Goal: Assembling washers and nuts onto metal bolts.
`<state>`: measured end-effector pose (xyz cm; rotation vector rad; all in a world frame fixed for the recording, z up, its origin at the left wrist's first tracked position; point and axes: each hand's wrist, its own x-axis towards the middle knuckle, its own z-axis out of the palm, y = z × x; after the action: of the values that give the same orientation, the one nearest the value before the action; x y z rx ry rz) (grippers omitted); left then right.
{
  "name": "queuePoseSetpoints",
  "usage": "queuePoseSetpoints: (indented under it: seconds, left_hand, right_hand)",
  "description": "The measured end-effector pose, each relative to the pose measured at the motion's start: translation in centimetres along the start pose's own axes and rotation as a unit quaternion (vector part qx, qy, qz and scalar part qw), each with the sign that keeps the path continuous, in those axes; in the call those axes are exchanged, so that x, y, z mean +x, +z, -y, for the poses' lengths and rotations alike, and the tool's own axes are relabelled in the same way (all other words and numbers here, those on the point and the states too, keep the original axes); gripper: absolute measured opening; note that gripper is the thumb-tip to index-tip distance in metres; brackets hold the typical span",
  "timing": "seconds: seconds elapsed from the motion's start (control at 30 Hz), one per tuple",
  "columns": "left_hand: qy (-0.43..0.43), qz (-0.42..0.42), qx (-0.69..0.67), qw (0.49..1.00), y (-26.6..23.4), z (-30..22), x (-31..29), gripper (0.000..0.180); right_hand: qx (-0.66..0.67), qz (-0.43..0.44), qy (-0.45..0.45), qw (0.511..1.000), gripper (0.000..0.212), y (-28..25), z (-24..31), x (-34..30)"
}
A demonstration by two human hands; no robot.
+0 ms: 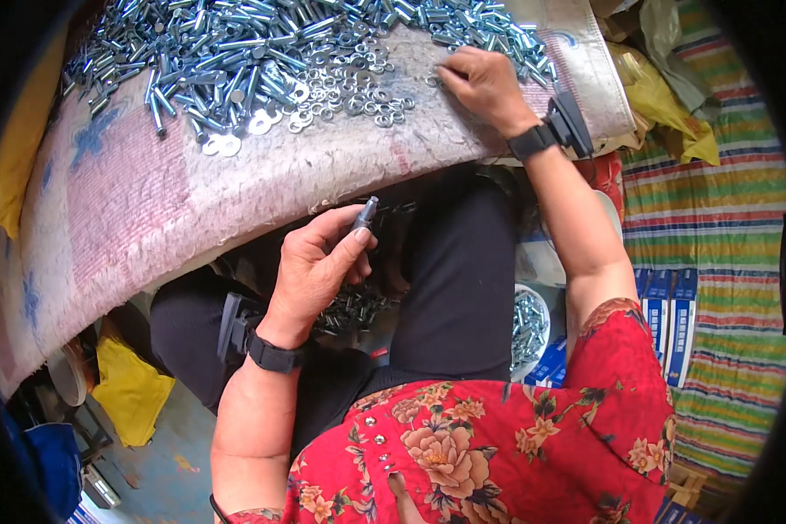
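Note:
My left hand (319, 262) is closed around a short, dark grey metal anchor bolt (367, 212), its narrower tip pointing up between thumb and forefinger, in front of the table's edge. Over the cloth-covered table, my right hand (489, 87) has its fingers pinched together beside the small rings; whatever they hold is too small or hidden to tell. Small metal rings and washers (358, 92) lie scattered left of that hand. Larger flat washers (223, 145) rest further left. Behind them spreads a big heap of shiny bluish metal bolts and sleeves (262, 52).
A worn, padded cloth (131, 218) covers the table. Between my legs sits a pile of dark metal pieces (354, 313). A white bucket (546, 327) of metal parts stands by my right leg, near blue-and-white boxes (681, 323). Striped sheeting (725, 262) covers the right side.

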<state>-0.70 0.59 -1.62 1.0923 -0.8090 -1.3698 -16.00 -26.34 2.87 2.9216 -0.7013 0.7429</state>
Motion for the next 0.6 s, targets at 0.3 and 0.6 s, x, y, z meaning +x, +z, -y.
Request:
queuePoseSetpoints:
  seconds: [0.3,0.6]
  left_hand:
    - [-0.011,-0.003,0.003,1.000,0.2,0.0,-0.3,0.027]
    - [-0.014,0.000,-0.011,1.000,0.2,0.0,0.0,0.025]
  right_hand:
    - [-0.066,0.035,0.018,0.997,0.014,0.7,1.4,-0.9]
    - [-0.037,-0.003,0.045,0.998,0.009,0.0,3.6,-0.1]
